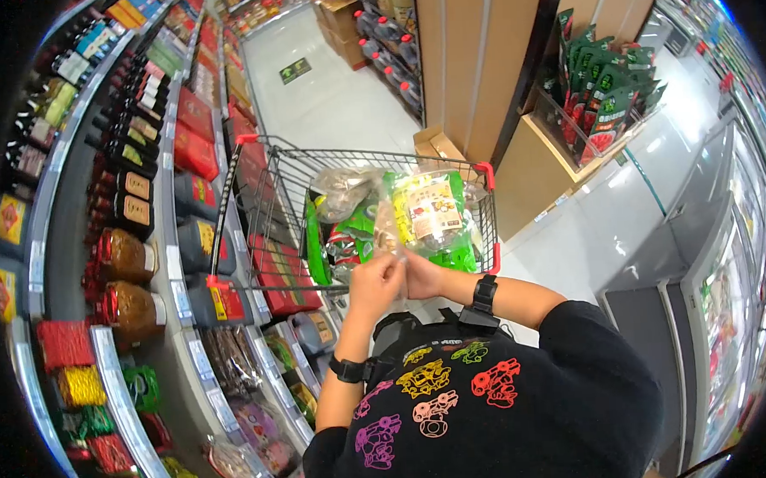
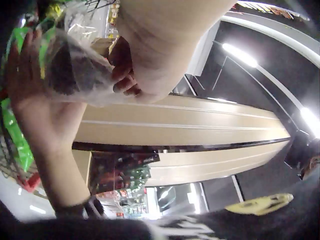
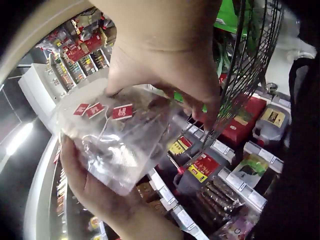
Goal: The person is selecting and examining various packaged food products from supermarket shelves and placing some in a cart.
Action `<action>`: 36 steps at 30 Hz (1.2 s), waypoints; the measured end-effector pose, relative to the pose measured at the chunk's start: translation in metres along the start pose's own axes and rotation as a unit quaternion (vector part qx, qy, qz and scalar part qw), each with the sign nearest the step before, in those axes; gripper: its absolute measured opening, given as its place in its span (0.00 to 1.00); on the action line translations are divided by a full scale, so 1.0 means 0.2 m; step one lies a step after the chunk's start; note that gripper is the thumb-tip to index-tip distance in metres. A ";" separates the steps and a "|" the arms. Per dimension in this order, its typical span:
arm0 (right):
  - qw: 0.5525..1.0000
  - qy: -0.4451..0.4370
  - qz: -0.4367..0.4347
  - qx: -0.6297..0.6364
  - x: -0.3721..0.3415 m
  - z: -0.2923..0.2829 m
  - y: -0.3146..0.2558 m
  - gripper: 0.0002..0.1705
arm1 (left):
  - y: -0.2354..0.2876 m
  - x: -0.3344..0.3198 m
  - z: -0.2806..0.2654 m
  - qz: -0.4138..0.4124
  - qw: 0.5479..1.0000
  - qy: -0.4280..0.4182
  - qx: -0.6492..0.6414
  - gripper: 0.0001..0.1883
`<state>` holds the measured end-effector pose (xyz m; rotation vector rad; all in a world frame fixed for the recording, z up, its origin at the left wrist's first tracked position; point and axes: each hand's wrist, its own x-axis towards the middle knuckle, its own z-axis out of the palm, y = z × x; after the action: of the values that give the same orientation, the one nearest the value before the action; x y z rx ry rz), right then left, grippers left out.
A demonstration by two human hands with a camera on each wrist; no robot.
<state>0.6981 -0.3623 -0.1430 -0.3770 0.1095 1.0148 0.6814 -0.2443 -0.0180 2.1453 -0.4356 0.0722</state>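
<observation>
In the head view both hands meet over the near side of a shopping cart point(image 1: 290, 158). Between them is a clear plastic bag point(image 3: 120, 145) of tea bags, seen edge-on in the head view; red-and-white tags point(image 3: 122, 112) show through its film. My left hand point(image 1: 376, 284) pinches one edge of the bag with curled fingers. My right hand point(image 1: 423, 276) holds the other side, thumb on one face and fingers behind. Below in the cart lie green and yellow packages point(image 1: 429, 211) and a clear bag with brownish contents point(image 1: 344, 194).
Shelves of bottles, jars and jugs point(image 1: 208, 247) line the left side. To the right, a stand point(image 1: 526, 177) bears a bin of green and red pouches point(image 1: 603, 93). A freezer case point(image 1: 710, 284) stands at far right. A small cardboard box point(image 1: 436, 143) sits beyond the cart.
</observation>
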 end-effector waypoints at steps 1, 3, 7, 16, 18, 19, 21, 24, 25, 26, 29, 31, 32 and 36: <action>1.000 0.009 0.008 0.014 -0.04 0.03 0.00 0.40 | 0.04 -0.04 0.03 0.025 1.000 0.003 -0.010 0.05; 1.000 -0.011 0.011 0.024 -0.10 0.08 0.00 0.40 | 0.13 -0.08 0.09 0.088 0.996 0.019 0.018 0.05; 0.995 -0.090 0.024 0.025 -0.17 0.19 0.08 0.39 | 0.26 -0.23 0.05 0.141 0.978 0.036 0.148 0.16; 0.965 -0.230 0.128 -0.006 -0.20 0.57 0.49 0.39 | 0.45 -0.86 -0.14 0.041 0.943 0.148 0.294 0.25; 0.953 -0.258 0.156 -0.020 -0.22 0.68 0.64 0.39 | 0.50 -1.03 -0.17 0.020 0.937 0.161 0.309 0.26; 0.947 -0.271 0.170 -0.026 -0.24 0.73 0.71 0.39 | 0.54 -1.12 -0.18 0.009 0.933 0.172 0.315 0.26; 0.935 -0.295 0.192 -0.041 -0.28 0.82 0.86 0.39 | 0.62 -1.28 -0.21 -0.016 0.923 0.185 0.338 0.24; 0.922 -0.318 0.215 -0.047 -0.34 0.95 1.16 0.38 | 0.67 -1.64 -0.21 -0.045 0.894 0.232 0.380 0.22; 0.918 -0.325 0.222 -0.046 -0.37 0.98 1.26 0.38 | 0.70 -1.75 -0.21 -0.055 0.882 0.261 0.388 0.22; 0.917 -0.325 0.226 -0.043 -0.39 1.00 1.35 0.38 | 0.73 -1.87 -0.20 -0.056 0.876 0.274 0.392 0.22; 0.907 -0.313 0.271 -0.077 -0.49 0.96 1.63 0.38 | 0.81 -2.19 -0.13 -0.084 0.861 0.313 0.392 0.21; 0.896 -0.307 0.304 -0.100 -0.59 0.99 1.79 0.38 | 0.87 -2.38 -0.11 -0.112 0.851 0.320 0.402 0.20; 0.894 -0.309 0.312 -0.085 -0.62 1.03 1.83 0.38 | 0.89 -2.43 -0.12 -0.116 0.844 0.322 0.413 0.20; 0.907 -0.275 0.306 -0.089 -0.72 1.08 1.99 0.38 | 0.96 -2.64 -0.12 -0.104 0.843 0.356 0.389 0.24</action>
<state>0.2676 -0.2153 -0.0061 -0.2075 -0.4042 1.7277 0.1255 -0.1763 0.0348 2.7003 0.3389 1.0439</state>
